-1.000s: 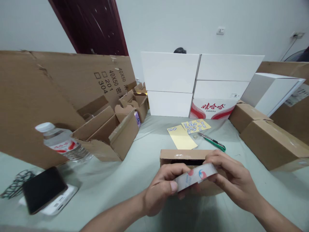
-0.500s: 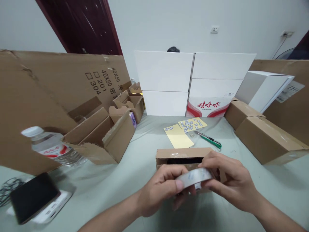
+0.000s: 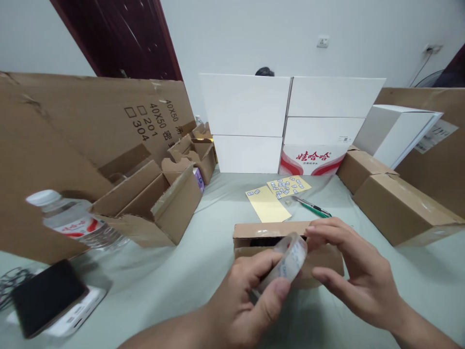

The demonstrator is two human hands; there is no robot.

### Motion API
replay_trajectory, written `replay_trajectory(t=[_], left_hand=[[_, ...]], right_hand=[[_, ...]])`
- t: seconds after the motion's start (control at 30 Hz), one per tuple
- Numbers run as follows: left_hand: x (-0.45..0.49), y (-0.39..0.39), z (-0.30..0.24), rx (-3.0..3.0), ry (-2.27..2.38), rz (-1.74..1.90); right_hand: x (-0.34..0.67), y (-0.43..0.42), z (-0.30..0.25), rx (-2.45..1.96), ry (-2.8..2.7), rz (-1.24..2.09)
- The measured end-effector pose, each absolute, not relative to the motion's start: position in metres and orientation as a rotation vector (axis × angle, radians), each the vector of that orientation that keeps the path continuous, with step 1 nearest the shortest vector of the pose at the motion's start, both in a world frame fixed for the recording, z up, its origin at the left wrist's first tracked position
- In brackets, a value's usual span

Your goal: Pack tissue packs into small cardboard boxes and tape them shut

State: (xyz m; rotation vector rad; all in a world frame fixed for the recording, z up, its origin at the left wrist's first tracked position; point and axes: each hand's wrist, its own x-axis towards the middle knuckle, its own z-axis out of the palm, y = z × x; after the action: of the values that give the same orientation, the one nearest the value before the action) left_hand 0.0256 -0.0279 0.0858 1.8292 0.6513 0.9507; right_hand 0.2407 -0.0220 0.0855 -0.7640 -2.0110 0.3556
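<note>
My left hand (image 3: pixel 247 295) is shut on a roll of clear packing tape (image 3: pixel 286 261), which stands tilted with printing on its layers. My right hand (image 3: pixel 356 271) is open, its fingertips close to the roll's upper right edge. Both hands sit over a small closed cardboard box (image 3: pixel 269 229) lying on the table, and the roll is just above its front. Beyond the box lie a green box cutter (image 3: pixel 312 207), a yellow paper sheet (image 3: pixel 265 204) and a yellow sheet of small labels (image 3: pixel 288 186).
Open cardboard boxes (image 3: pixel 178 206) and a flattened cardboard sheet (image 3: pixel 72 145) fill the left, with a water bottle (image 3: pixel 72 220) and a phone (image 3: pixel 47 298) on a white power bank. White boxes (image 3: pixel 247 121) stand at the back, a person's hair (image 3: pixel 264 71) above them. Brown boxes (image 3: pixel 403 208) are on the right.
The tape roll has turned from lying across both hands to a more upright tilt in my left hand. My right hand has come off it and opened slightly.
</note>
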Motion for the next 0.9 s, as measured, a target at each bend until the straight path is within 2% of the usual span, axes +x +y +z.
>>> replay_trajectory(t=[0.13,0.23,0.37,0.5,0.57,0.63,0.7,0.77,0.9], left_hand=[[0.035,-0.026,0.076,2.563,0.820,1.334],[0.045,-0.023,0.063,2.871,0.937,1.443],[0.041,-0.024,0.053,2.937,0.975,1.488],[0.009,-0.027,0.066,2.613,0.935,1.819],[-0.004,-0.024,0.077,2.286,0.995,1.567],[-0.008,-0.021,0.084,1.953,0.853,1.067],[-0.005,-0.020,0.084,1.750,0.662,0.767],[0.003,-0.022,0.078,1.801,0.586,0.808],[0.015,-0.029,0.063,2.311,0.681,1.262]], right_hand=[[0.229,-0.029,0.080,-0.833,-1.924,0.383],[0.217,-0.029,0.072,-0.898,-1.804,0.489],[0.216,-0.022,0.068,-0.882,-1.790,0.604],[0.230,-0.015,0.075,-0.766,-1.970,0.658],[0.235,-0.013,0.078,-0.608,-2.091,0.686],[0.234,-0.012,0.079,-0.516,-2.115,0.709],[0.231,-0.012,0.076,-0.549,-2.054,0.703],[0.227,-0.014,0.073,-0.675,-1.938,0.677],[0.226,-0.021,0.071,-0.832,-1.827,0.688]])
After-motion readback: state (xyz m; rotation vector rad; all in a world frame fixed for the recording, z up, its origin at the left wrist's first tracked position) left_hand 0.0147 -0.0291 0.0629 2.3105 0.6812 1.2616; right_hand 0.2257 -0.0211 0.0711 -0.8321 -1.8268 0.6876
